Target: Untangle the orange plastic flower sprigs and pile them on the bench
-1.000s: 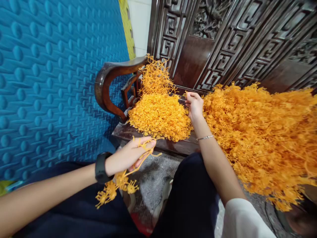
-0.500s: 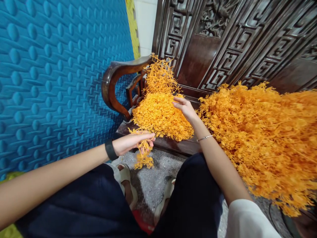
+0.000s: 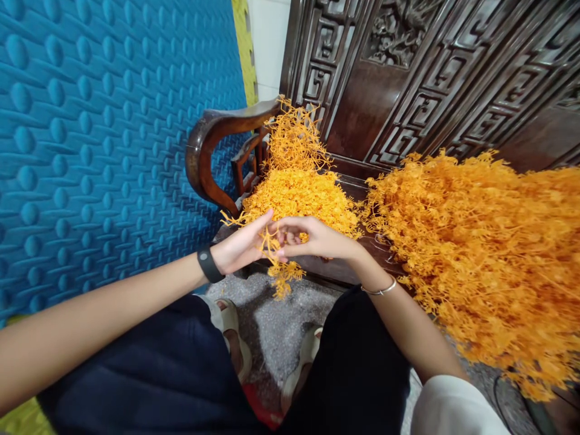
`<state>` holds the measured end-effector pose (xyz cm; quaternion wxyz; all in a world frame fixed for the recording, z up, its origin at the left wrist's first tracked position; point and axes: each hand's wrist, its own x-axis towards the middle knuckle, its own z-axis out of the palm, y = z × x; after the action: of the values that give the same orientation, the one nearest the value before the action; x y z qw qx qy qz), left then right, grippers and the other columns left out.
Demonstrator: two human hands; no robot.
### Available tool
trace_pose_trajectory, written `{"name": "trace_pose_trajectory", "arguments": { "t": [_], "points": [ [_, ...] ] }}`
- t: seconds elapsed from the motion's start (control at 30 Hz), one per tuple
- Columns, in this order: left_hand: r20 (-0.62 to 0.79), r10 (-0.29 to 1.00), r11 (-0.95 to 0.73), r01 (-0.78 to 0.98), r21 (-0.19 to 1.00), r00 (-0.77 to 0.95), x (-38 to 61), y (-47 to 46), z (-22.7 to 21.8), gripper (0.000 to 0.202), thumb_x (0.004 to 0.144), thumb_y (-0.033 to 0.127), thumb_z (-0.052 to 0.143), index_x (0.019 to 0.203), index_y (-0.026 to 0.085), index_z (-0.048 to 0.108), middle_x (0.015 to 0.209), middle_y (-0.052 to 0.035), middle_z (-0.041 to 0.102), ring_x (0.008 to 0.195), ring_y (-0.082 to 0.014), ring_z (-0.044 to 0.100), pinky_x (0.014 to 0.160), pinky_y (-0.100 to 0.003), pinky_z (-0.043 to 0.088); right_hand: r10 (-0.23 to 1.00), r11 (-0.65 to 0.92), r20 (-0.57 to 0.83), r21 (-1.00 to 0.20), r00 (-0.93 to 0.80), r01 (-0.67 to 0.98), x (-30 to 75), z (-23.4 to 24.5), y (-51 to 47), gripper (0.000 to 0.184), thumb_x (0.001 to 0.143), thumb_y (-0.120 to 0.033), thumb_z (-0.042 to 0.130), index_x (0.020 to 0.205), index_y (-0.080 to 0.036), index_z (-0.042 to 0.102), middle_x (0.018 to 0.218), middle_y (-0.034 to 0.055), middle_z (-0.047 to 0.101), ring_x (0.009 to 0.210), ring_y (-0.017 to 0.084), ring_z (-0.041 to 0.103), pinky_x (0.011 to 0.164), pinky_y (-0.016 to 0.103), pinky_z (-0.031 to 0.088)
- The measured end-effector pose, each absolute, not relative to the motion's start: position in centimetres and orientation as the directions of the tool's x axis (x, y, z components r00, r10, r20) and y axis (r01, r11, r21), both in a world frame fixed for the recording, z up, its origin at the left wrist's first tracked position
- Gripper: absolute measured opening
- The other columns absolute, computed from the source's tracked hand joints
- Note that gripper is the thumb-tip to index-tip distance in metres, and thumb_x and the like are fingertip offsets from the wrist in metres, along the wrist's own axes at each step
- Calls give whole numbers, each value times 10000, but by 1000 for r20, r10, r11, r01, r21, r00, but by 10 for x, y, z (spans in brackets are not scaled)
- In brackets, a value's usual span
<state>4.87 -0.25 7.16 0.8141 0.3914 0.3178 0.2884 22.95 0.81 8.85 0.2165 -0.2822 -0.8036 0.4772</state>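
sprig: the orange sprig (image 3: 286,281) is hanging where the two hands are meeting, its frilly end drooping over the floor (image 3: 272,326).
left hand: the left hand (image 3: 242,246) is gripping the sprig lightly, thumb raised; some strands are poking out beside it.
right hand: the right hand (image 3: 312,238) is meeting the left at the fingertips, thumb and forefinger curving toward the sprig; whether they are closing on it, i cannot tell.
grip: pinching the stem rather than the frills is probably serving best, since the thin arms are looking easy to snag.
steadying: keeping the left side quiet while the right fingers are working is likely sparing the strands a tug.
pile: the pile (image 3: 312,193) is sitting behind the hands on the tabletop (image 3: 330,269); working just in front of it is seeming sensible, so ends are not catching.
tangle: a stringier tangle (image 3: 296,142) is standing behind, near the armrest (image 3: 196,151).
heap: the larger heap (image 3: 489,260) is spreading beside the right forearm; avoiding brushing it is looking wise.
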Motion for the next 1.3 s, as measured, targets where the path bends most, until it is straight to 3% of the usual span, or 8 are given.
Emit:
{"name": "trace_pose_trajectory", "arguments": {
  "t": [0.1,0.23,0.43,0.6,0.73,0.9,1.3],
  "points": [
    [-286,714,521,-212,827,639,50,-3,71,375,911,458,376,853,147,578,755,-35,605,679,-133,597,697,-315,532,670,446,135,-860,-730,250,225,83,7,163,767,-254,660,896,-158,633,765,-4,574,617,92,512,597,246,415],
    [-335,703,517,-127,847,628,51,-2,72,318,914,427,383,876,160,552,707,-33,615,672,-157,630,648,-304,531,716,414,169,-885,-678,216,226,80,10,59,764,-183,631,799,-156,591,792,5,582,683,100,542,693,267,437],
    [-362,682,433,48,900,635,49,-4,74,398,903,460,361,765,139,553,718,-82,664,528,-143,619,540,-265,499,756,210,74,-969,-650,134,229,80,12,184,762,-322,663,775,-174,555,695,-12,591,621,101,545,601,254,423],
    [-367,753,348,143,926,547,45,-9,78,322,884,337,401,669,146,547,471,-5,552,297,-93,467,340,-198,338,746,309,126,-935,-654,172,234,77,21,299,847,-439,540,708,-175,567,642,-16,547,611,90,506,597,238,411],
    [-358,790,338,133,932,498,41,-11,83,368,891,257,366,562,149,492,399,20,466,239,-60,381,302,-181,250,761,397,204,-897,-616,193,234,77,27,359,840,-507,530,700,-177,553,622,-22,498,601,92,473,582,238,389],
    [-382,797,384,95,918,468,39,-7,87,363,904,217,330,567,153,447,390,42,399,224,-27,302,287,-152,139,792,445,264,-867,-550,224,230,79,31,403,827,-564,515,712,-180,555,620,-21,477,592,95,441,566,244,351],
    [-361,823,423,-47,905,439,45,4,94,355,925,201,348,584,142,426,391,54,368,237,-2,255,288,-120,143,866,439,328,-861,-378,258,227,81,40,400,787,-569,559,664,-188,539,604,-22,454,574,105,394,567,257,310]
  ]
}}
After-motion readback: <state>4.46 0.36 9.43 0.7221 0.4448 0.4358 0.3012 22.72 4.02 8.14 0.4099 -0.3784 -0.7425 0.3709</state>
